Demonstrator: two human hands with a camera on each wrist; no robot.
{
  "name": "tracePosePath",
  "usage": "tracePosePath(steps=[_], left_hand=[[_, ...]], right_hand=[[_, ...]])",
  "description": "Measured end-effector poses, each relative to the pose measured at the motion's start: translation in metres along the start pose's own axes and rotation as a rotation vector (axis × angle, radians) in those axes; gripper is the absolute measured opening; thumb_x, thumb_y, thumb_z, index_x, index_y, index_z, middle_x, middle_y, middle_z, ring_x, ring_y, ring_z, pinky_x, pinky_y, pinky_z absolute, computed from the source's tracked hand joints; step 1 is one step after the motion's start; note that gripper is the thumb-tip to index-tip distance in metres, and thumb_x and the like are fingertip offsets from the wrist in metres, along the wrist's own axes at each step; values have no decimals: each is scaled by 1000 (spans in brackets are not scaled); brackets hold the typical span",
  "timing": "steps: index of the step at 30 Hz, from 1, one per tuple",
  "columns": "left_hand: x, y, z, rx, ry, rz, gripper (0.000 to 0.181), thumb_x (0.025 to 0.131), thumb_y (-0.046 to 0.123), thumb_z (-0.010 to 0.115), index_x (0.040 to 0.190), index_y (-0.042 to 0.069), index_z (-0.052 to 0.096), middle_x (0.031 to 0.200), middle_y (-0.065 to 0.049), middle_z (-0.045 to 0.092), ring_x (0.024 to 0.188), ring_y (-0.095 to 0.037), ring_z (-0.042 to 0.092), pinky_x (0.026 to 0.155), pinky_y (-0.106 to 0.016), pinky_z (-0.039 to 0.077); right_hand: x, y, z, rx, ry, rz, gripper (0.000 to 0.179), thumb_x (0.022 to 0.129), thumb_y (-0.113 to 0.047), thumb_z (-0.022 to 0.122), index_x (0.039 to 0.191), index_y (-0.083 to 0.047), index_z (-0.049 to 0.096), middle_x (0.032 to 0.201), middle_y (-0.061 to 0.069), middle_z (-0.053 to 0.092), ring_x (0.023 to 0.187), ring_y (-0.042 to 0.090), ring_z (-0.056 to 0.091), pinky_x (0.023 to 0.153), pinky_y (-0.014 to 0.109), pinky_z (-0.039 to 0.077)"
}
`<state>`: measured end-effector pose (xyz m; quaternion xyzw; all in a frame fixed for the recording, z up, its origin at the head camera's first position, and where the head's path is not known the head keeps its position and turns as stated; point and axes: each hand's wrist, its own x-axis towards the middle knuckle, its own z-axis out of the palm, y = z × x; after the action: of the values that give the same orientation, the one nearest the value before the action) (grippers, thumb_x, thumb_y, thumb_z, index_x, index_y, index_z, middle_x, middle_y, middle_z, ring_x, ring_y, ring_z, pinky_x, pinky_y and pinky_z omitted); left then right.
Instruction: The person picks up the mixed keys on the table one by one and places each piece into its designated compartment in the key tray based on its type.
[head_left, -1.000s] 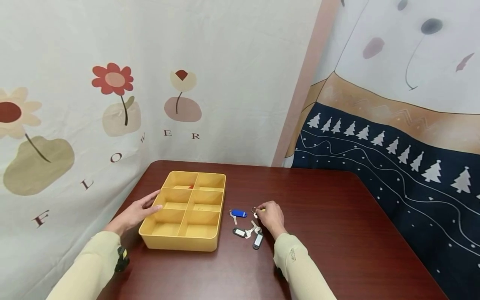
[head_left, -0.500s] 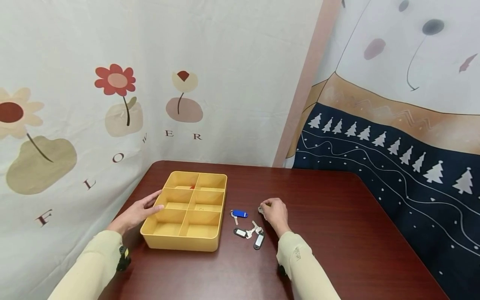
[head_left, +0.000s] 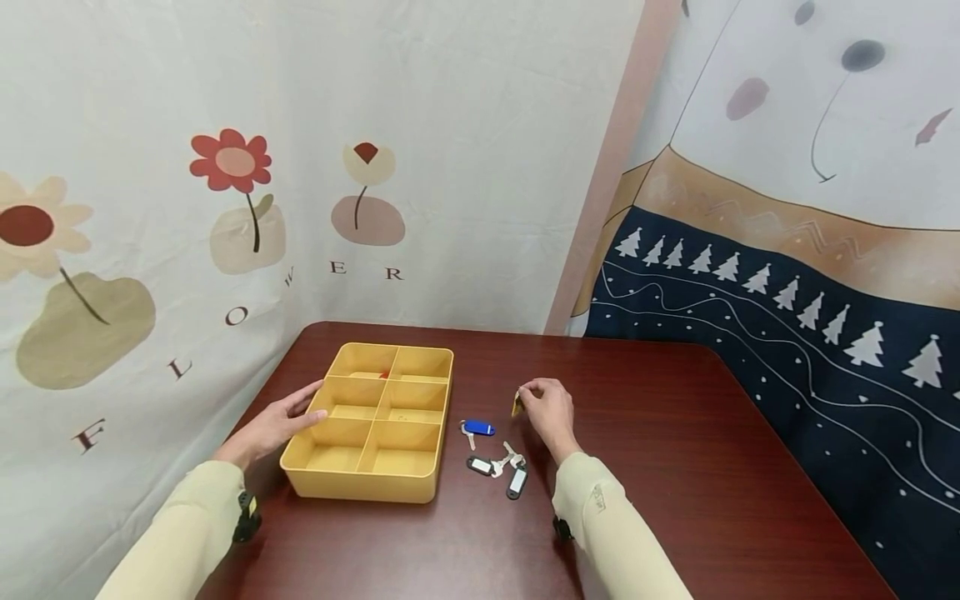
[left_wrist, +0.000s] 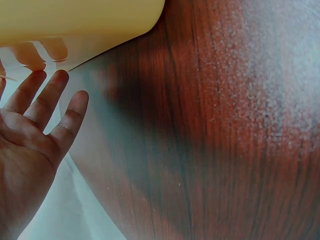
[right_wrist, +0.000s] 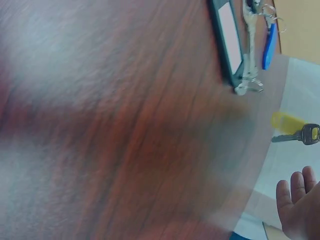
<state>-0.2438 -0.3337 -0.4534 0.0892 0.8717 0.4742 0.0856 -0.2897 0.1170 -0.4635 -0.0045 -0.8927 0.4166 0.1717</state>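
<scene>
In the head view my right hand (head_left: 551,415) pinches a key with a yellow tag (head_left: 517,405) above the table. The right wrist view shows that key (right_wrist: 295,136) with a dark head beside the yellow tag, my other fingers extended below. My left hand (head_left: 272,427) rests on the left side of a yellow six-part box (head_left: 360,487), thumb over the rim. Its fingers (left_wrist: 55,95) are spread and fairly straight against the outer wall in the left wrist view. Keys with a blue tag (head_left: 478,427) and two black-framed tags (head_left: 517,482) lie between box and right hand.
A bit of red (head_left: 384,375) shows in the box's far left compartment. The brown table (head_left: 645,467) has a far edge near a white curtain (head_left: 480,167) with flower prints. A dark blue cloth with white trees (head_left: 750,317) hangs at the right.
My right hand has lifted the yellow-tagged key from the table, moving slightly right and then farther away. My left hand stays at the box. The other keys have not moved.
</scene>
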Motion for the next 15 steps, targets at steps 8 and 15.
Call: tracePosePath(steps=[8,15], left_hand=[[-1,0,0,22,-2,-23,77,101,31,59,159,5,16,153,-34,26,139,-48,32,107,-59,36],[-1,0,-1,7,2,-44,80,100,37,60,160,7,15,155,-32,24,140,-47,31,108,-58,34]], right_hand=[[1,-11,3,61,-11,-8,13,90,-21,72,84,-11,78,106,5,68,103,25,63,90,45,49],[3,-24,7,101,-9,-28,13,90,-21,72,84,-11,78,104,4,69,102,23,63,91,44,49]])
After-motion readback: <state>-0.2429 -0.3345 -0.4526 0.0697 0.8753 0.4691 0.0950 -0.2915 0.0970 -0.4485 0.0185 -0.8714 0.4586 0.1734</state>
